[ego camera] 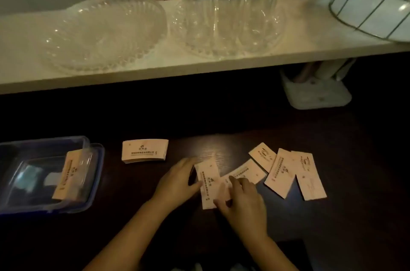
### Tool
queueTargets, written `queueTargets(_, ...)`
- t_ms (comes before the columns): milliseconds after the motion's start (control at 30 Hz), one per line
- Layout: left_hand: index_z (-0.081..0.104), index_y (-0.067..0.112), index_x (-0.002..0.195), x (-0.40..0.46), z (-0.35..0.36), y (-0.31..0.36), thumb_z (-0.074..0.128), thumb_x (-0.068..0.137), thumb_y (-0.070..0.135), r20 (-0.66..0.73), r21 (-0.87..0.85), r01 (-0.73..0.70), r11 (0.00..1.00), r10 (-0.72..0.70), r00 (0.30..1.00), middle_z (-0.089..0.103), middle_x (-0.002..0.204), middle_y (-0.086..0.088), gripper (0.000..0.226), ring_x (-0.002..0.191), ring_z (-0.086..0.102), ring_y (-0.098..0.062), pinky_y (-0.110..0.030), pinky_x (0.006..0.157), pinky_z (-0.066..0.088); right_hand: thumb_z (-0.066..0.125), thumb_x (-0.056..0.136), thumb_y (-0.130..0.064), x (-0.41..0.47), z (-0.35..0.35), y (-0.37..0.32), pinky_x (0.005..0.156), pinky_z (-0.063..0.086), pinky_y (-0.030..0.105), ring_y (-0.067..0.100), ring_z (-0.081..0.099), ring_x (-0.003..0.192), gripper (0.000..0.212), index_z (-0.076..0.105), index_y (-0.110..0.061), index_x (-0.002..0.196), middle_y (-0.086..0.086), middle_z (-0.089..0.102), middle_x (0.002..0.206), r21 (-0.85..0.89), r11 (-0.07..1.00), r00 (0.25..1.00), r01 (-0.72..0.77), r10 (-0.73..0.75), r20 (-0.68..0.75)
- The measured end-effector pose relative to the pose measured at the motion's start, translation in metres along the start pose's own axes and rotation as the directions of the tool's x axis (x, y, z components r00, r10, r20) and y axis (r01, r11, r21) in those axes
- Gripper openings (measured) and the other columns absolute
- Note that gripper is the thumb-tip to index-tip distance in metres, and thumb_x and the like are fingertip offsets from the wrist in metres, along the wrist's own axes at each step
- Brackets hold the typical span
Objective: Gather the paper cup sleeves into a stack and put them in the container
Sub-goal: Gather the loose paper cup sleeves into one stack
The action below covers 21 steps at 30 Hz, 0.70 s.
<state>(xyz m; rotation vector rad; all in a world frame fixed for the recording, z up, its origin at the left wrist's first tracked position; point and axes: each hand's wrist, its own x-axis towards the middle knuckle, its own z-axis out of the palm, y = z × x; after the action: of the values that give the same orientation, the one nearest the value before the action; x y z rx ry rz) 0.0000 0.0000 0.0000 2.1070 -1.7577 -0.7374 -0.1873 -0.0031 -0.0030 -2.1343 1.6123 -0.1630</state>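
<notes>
Pale pink paper cup sleeves lie on a dark table. A neat stack sits at centre left. Several loose sleeves fan out to the right. My left hand presses the left edge of one upright sleeve. The fingers of my right hand hold its lower right part, over another sleeve. A clear plastic container with a blue rim stands at the left, with a stack of sleeves on edge inside it.
A white shelf runs above the table with a glass dish, a ribbed glass vessel on a glass plate, and a wire basket. A white object stands under the shelf at the right.
</notes>
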Motion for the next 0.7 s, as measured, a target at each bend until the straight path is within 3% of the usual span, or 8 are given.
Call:
queueTargets(167,0.020,0.016,0.143,0.030,0.010,-0.009,0.064,0.074,0.043,0.138,0.179,0.006,0.984,-0.031,0.990,0.028,0.150,-0.005,0.086,0.136,0.024,-0.022,-0.036,0.105,0.032,0.057,0.067,-0.066,0.012,0.013,-0.010,0.083,0.040,0.035,0.021,0.045,0.107,0.070,0.049,-0.020,0.120,0.003,0.051,0.119,-0.105,0.991,0.996,-0.081,0.077,-0.043)
queueTargets(333,0.030,0.021,0.140,0.035,0.021,-0.015,0.065,0.071,0.046,0.128,0.276,-0.106,0.955,0.073,0.989,0.028,0.146,-0.005,0.081,0.135,0.020,-0.022,-0.039,0.105,0.026,0.073,0.062,-0.054,0.011,0.022,-0.003,0.075,0.045,0.038,0.025,0.054,0.099,0.065,0.057,-0.018,0.113,0.007,0.059,0.110,-0.134,0.991,0.993,-0.018,0.003,-0.114)
queueTargets(467,0.037,0.025,0.134,0.031,0.026,-0.015,0.069,0.070,0.040,0.085,0.207,-0.101,0.973,0.085,0.993,0.033,0.143,-0.004,0.074,0.132,0.023,-0.021,-0.039,0.105,0.024,0.083,0.057,-0.040,0.006,0.030,-0.001,0.070,0.048,0.039,0.026,0.060,0.093,0.060,0.063,-0.016,0.109,0.008,0.064,0.102,-0.053,0.998,0.989,0.032,-0.040,-0.146)
queueTargets(600,0.044,0.025,0.121,0.030,0.023,-0.009,0.074,0.065,0.034,0.035,0.152,-0.059,0.987,0.054,0.998,0.043,0.128,0.005,0.064,0.123,0.033,-0.016,-0.033,0.101,0.026,0.082,0.059,-0.037,0.004,0.035,0.003,0.076,0.044,0.039,0.026,0.057,0.099,0.059,0.063,-0.017,0.111,0.006,0.062,0.104,0.033,0.998,0.988,0.048,-0.043,-0.151)
queueTargets(700,0.045,0.032,0.096,0.025,0.013,-0.006,0.071,0.071,0.019,0.086,-0.209,0.060,0.976,-0.043,0.995,0.057,0.101,0.014,0.038,0.099,0.056,-0.008,-0.018,0.075,0.050,0.079,0.064,-0.037,0.004,0.035,0.007,0.083,0.036,0.036,0.023,0.051,0.104,0.053,0.063,-0.017,0.109,0.004,0.060,0.107,0.097,0.994,0.991,0.049,-0.035,-0.132)
